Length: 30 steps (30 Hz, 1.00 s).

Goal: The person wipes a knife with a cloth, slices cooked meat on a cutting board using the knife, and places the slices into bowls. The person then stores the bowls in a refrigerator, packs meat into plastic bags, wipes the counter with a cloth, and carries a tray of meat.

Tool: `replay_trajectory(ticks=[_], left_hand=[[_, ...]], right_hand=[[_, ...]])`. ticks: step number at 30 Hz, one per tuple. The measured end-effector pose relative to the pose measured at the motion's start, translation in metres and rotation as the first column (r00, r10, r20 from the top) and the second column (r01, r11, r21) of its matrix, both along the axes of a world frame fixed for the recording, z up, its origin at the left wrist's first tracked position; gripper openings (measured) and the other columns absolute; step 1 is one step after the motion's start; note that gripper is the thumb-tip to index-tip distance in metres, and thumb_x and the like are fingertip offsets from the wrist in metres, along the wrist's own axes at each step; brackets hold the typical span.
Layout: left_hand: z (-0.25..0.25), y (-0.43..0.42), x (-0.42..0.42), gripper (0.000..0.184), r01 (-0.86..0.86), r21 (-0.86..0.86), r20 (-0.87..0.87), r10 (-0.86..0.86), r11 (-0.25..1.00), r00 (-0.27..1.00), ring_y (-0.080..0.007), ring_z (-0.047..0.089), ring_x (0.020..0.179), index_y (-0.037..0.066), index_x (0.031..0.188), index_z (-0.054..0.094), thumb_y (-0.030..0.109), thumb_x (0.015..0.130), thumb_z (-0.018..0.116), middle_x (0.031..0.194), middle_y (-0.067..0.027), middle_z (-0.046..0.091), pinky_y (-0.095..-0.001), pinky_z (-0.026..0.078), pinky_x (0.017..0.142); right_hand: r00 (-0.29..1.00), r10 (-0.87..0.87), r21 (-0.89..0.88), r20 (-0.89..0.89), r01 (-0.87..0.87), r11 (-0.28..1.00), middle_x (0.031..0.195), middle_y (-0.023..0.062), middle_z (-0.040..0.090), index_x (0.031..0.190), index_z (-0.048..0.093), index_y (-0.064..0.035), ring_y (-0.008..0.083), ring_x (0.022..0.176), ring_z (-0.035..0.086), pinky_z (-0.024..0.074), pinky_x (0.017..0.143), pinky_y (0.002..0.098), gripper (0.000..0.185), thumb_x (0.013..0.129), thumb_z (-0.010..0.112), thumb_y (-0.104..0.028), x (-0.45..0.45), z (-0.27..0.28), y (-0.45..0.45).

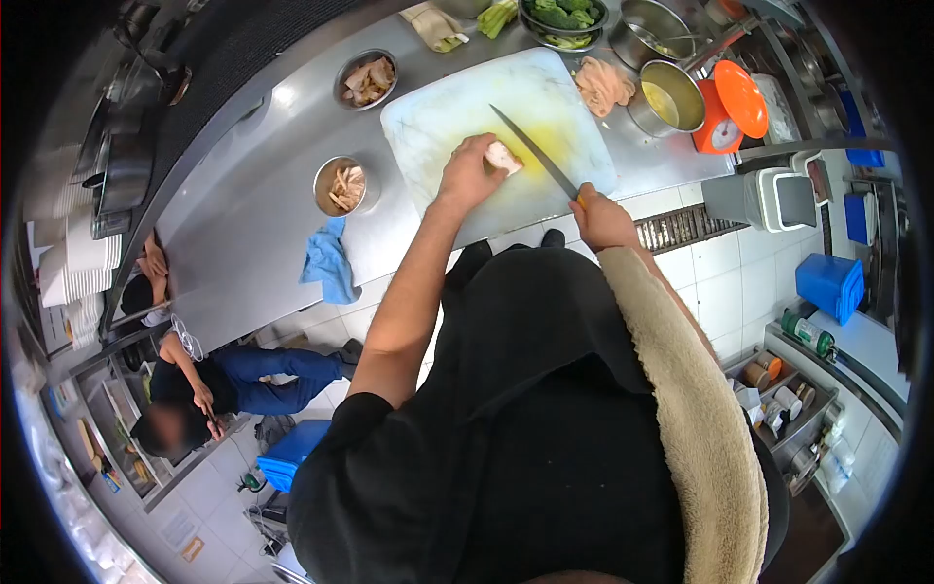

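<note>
On the white cutting board point(428, 112), my left hand point(472, 173) has its fingers around a small pale piece of food point(503, 158) with a reddish edge. My right hand point(605, 222) grips the handle of a long knife point(535, 149). The blade points up and to the left over the board, just right of the pale piece and apart from it. Yellow stains mark the board around the blade. A metal bowl of meat pieces point(369, 81) stands beyond the board's left corner, and a metal bowl of pale strips point(345, 188) is to its left.
A blue cloth point(330, 263) lies at the counter's near edge. Behind the board are a bowl of green vegetables point(561, 14), a pinkish cloth point(603, 86), a pot of yellow liquid point(667, 100) and an orange scale point(718, 119). A co-worker point(199, 389) is at the lower left.
</note>
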<state>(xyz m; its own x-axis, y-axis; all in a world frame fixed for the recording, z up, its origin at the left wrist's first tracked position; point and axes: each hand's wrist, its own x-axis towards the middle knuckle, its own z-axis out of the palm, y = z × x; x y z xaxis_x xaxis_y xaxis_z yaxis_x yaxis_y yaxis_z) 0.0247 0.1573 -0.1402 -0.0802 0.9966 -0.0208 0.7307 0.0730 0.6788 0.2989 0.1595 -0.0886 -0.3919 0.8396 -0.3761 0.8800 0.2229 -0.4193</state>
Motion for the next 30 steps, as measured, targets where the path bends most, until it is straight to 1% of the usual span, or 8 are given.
replay_trajectory(ticks=[3, 9, 13, 19, 22, 24, 28, 30], left_hand=[[0.018, -0.004, 0.006, 0.068, -0.008, -0.072, -0.077, 0.002, 0.997, 0.997, -0.0357, 0.056, 0.126, 0.006, 0.134, 0.057, 0.025, 0.076, 0.086, 0.133, -0.0159, 0.06, -0.0437, 0.046, 0.109], [0.014, -0.004, 0.012, 0.068, -0.008, -0.073, -0.179, -0.005, 0.997, 0.984, -0.0343, 0.057, 0.124, 0.007, 0.132, 0.058, 0.029, 0.074, 0.087, 0.13, -0.0145, 0.061, -0.0431, 0.047, 0.108], [0.012, -0.003, 0.013, 0.064, -0.007, -0.062, -0.205, -0.006, 0.998, 0.979, -0.0343, 0.059, 0.121, 0.006, 0.127, 0.06, 0.029, 0.074, 0.086, 0.126, -0.0144, 0.063, -0.0432, 0.048, 0.105], [0.008, 0.0, 0.016, 0.054, 0.017, -0.056, -0.25, -0.031, 0.998, 0.968, -0.0363, 0.061, 0.116, 0.003, 0.117, 0.062, 0.027, 0.074, 0.085, 0.121, -0.0164, 0.065, -0.0444, 0.051, 0.1], [0.008, 0.002, 0.015, 0.053, 0.027, -0.044, -0.247, -0.037, 0.999, 0.968, -0.037, 0.061, 0.115, 0.002, 0.116, 0.063, 0.026, 0.074, 0.085, 0.12, -0.0174, 0.065, -0.0448, 0.052, 0.099], [0.007, 0.001, 0.014, 0.054, 0.027, -0.044, -0.239, -0.037, 0.999, 0.97, -0.0373, 0.062, 0.115, 0.002, 0.117, 0.063, 0.026, 0.074, 0.085, 0.121, -0.0179, 0.065, -0.0449, 0.052, 0.1], [0.007, -0.003, 0.014, 0.058, 0.013, -0.077, -0.245, -0.032, 0.997, 0.969, -0.0372, 0.061, 0.119, 0.002, 0.123, 0.061, 0.026, 0.075, 0.085, 0.125, -0.0186, 0.064, -0.0442, 0.051, 0.102], [0.007, -0.004, 0.014, 0.062, 0.007, -0.088, -0.231, -0.027, 0.996, 0.973, -0.0372, 0.06, 0.12, 0.002, 0.127, 0.058, 0.026, 0.076, 0.085, 0.129, -0.0187, 0.063, -0.044, 0.051, 0.104]], right_hand=[[0.999, 0.034, -0.028, 0.004, -0.034, 0.999, 0.104, 0.0238, 0.069, 0.113, 0.051, -0.0043, 0.045, 0.099, 0.067, 0.0525, 0.084, 0.0558, 0.028, 0.104, 0.054, -0.03, -0.008, 0.009, -0.005], [0.996, 0.053, -0.105, 0.069, -0.046, 0.993, 0.111, 0.0224, 0.069, 0.115, 0.051, -0.0058, 0.0459, 0.103, 0.067, 0.053, 0.086, 0.0552, 0.03, 0.105, 0.053, -0.034, -0.007, 0.006, -0.01], [0.985, 0.054, -0.162, 0.166, -0.027, 0.987, 0.117, 0.0218, 0.068, 0.118, 0.05, -0.008, 0.047, 0.105, 0.067, 0.0533, 0.087, 0.0553, 0.03, 0.105, 0.051, -0.036, -0.003, 0.013, -0.019], [0.978, 0.085, -0.209, 0.193, -0.044, 0.977, 0.116, 0.0239, 0.067, 0.118, 0.048, -0.0081, 0.0458, 0.106, 0.067, 0.054, 0.087, 0.0549, 0.027, 0.107, 0.049, -0.033, -0.006, 0.001, -0.022], [0.979, 0.12, -0.184, 0.164, -0.089, 0.979, 0.112, 0.025, 0.067, 0.117, 0.048, -0.0058, 0.0456, 0.106, 0.068, 0.0541, 0.087, 0.0545, 0.025, 0.107, 0.049, -0.029, -0.023, -0.008, -0.013], [0.99, 0.126, -0.127, 0.069, -0.117, 0.985, 0.108, 0.0251, 0.068, 0.116, 0.048, -0.0048, 0.0457, 0.104, 0.068, 0.0539, 0.086, 0.0549, 0.025, 0.107, 0.049, -0.028, -0.034, -0.02, -0.008], [0.99, 0.13, -0.04, -0.06, -0.133, 0.99, 0.102, 0.0246, 0.07, 0.115, 0.049, -0.0034, 0.0455, 0.101, 0.068, 0.0532, 0.085, 0.0557, 0.026, 0.105, 0.053, -0.027, -0.046, -0.03, 0.008], [0.99, 0.128, -0.04, -0.057, -0.13, 0.991, 0.103, 0.0242, 0.07, 0.114, 0.05, -0.0036, 0.0454, 0.099, 0.068, 0.0531, 0.085, 0.0558, 0.026, 0.104, 0.054, -0.028, -0.045, -0.028, 0.014]])
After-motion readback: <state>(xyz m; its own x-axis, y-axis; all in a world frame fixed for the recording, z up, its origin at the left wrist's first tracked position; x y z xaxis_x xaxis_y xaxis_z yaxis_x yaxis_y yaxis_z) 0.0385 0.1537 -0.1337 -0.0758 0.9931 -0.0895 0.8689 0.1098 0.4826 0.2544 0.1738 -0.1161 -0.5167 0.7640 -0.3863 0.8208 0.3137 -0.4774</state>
